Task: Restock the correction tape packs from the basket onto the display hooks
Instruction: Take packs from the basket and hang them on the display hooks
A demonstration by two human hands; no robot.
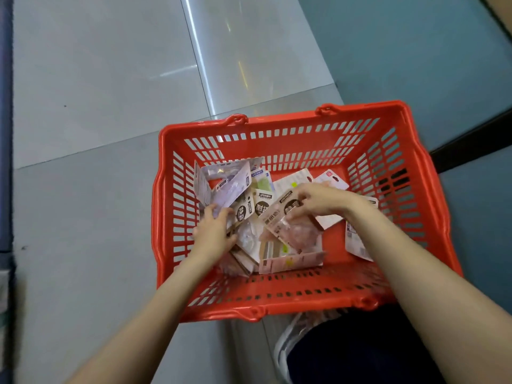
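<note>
A red plastic basket [393,162] stands on the floor below me, with several correction tape packs lying loose in it. My right hand [318,202] pinches a pink-beige pack [288,225] near the basket's middle, lifting its top edge. My left hand [213,234] is down among the packs at the left and grips a stack of them; a purple-white pack [224,187] sticks up above its fingers. More packs lie flat at the back [293,178] and at the right wall [357,242]. No display hooks are in view.
Grey glossy floor tiles [97,79] spread to the left and behind the basket. A dark strip [471,145] runs at the right. My dark trouser leg and a light shoe [288,345] are just below the basket's near rim.
</note>
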